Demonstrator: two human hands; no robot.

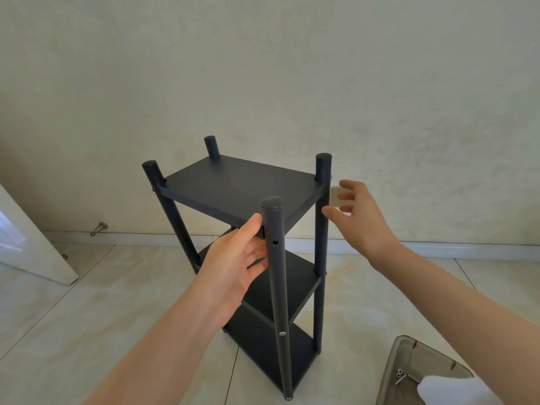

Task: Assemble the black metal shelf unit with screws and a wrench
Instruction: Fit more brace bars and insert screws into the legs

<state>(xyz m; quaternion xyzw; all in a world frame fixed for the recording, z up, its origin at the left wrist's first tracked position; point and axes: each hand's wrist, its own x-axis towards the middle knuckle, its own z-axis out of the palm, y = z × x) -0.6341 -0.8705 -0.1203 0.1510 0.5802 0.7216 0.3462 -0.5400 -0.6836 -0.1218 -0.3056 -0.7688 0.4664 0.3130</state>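
The black metal shelf unit (251,200) stands upright on the tiled floor with three shelves between four round posts. My left hand (233,267) holds the top shelf's front corner beside the near post (276,273): the thumb lies on the shelf's edge and the fingers reach under it. An empty screw hole (275,242) shows in that post just below the corner, and a screw head (282,333) sits lower down. My right hand (355,217) hovers by the right rear post (321,229) with fingers spread and relaxed. A small pale square plate (336,197) shows behind its fingers.
A grey tray (393,375) at the bottom right holds loose screws (401,376) next to something white (450,390). A white door (32,244) stands open at the left. A metal door stop (100,228) sticks out above the baseboard. The wall is close behind the shelf.
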